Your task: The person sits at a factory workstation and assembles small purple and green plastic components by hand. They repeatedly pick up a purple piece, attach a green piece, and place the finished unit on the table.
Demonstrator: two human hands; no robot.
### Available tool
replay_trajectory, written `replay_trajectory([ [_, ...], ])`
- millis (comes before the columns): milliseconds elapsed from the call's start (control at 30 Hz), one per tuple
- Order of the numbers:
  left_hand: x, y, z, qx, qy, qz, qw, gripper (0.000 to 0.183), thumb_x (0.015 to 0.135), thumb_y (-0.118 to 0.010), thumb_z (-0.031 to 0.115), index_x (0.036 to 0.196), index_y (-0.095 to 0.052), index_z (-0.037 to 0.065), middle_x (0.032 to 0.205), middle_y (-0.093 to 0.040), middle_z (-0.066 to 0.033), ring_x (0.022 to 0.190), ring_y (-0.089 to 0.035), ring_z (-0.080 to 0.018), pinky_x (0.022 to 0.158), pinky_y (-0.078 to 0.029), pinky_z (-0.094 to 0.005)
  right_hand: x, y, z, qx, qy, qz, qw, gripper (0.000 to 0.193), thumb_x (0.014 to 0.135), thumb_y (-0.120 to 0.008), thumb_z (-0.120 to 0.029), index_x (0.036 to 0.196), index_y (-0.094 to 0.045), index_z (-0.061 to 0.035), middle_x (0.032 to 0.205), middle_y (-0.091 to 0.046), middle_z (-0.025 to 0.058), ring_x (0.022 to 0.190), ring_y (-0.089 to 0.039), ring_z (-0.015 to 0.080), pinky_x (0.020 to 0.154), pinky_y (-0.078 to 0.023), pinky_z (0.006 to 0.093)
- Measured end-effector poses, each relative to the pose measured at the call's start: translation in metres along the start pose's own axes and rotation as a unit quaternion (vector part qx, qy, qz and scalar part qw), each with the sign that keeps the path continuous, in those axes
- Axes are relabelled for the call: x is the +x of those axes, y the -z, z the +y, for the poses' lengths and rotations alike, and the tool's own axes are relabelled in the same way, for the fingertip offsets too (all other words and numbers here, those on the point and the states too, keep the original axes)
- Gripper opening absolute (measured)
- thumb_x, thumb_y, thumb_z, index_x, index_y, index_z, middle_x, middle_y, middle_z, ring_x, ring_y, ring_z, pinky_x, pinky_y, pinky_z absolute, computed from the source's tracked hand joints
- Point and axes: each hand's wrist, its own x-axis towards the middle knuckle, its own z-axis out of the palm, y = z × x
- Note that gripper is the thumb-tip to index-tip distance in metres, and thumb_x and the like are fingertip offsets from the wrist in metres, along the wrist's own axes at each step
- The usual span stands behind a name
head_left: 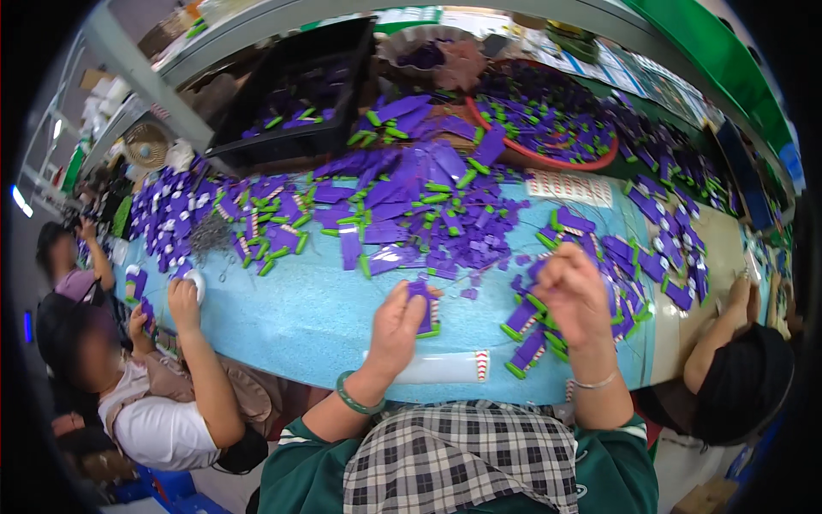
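Note:
My left hand (396,324), with a green bangle at the wrist, pinches a small purple piece (418,310) that has a green end and a red-and-white striped edge. Raised over a heap of similar purple-and-green pieces (527,343) is my right hand (575,291), its fingers drawn together. Whatever sits between those fingertips, if anything, is too small to make out. Just below my left hand, a pale strip (432,368) with red-and-white marks at one end lies on the blue tabletop (282,325).
Beyond my hands rises a large pile of purple pieces (411,201). A black tray (342,128) and a red-rimmed basket (599,161) stand at the back. Co-workers sit at left (163,420) and right (741,377). A patterned sheet (569,188) lies behind the right heap.

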Motion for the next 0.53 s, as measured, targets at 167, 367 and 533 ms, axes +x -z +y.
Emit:
replay_trajectory([
  [167, 0.003, -0.023, -0.036, 0.151, -0.048, -0.079, 0.984, 0.021, 0.092, -0.057, 0.017, 0.104, -0.060, 0.000, 0.085, -0.060, -0.0087, 0.079, -0.059, -0.0199, 0.071, -0.047, -0.0332, -0.023, -0.012, 0.065, -0.484, 0.016, -0.029, 0.874, 0.074, 0.075, -0.066, 0.001, 0.140, -0.031, -0.0018, 0.110, -0.060, 0.0124, 0.102, -0.058, 0.0206, 0.086, -0.046, 0.0300],
  [367, 0.017, -0.018, -0.023, 0.272, -0.261, -0.043, 0.925, 0.020, 0.084, -0.061, 0.015, 0.095, -0.057, -0.001, 0.093, -0.050, -0.0142, 0.093, -0.050, -0.0320, 0.079, -0.042, -0.0427, -0.011, 0.068, 0.026, -0.571, 0.060, -0.016, 0.819, 0.050, 0.087, -0.056, -0.003, 0.135, -0.041, 0.0036, 0.123, -0.051, 0.0156, 0.111, -0.049, 0.0195, 0.095, -0.041, 0.0304],
  [533, 0.044, 0.028, -0.052, 0.581, -0.233, 0.143, 0.766, 0.026, 0.076, -0.062, 0.010, 0.100, -0.056, 0.002, 0.106, -0.048, -0.0145, 0.101, -0.049, -0.0313, 0.087, -0.042, -0.0448, -0.010, 0.025, -0.056, -0.809, 0.125, -0.012, 0.574, 0.036, 0.094, -0.056, -0.025, 0.111, -0.055, 0.0067, 0.096, -0.062, 0.0206, 0.081, -0.059, 0.0295, 0.076, -0.049, 0.0379],
])
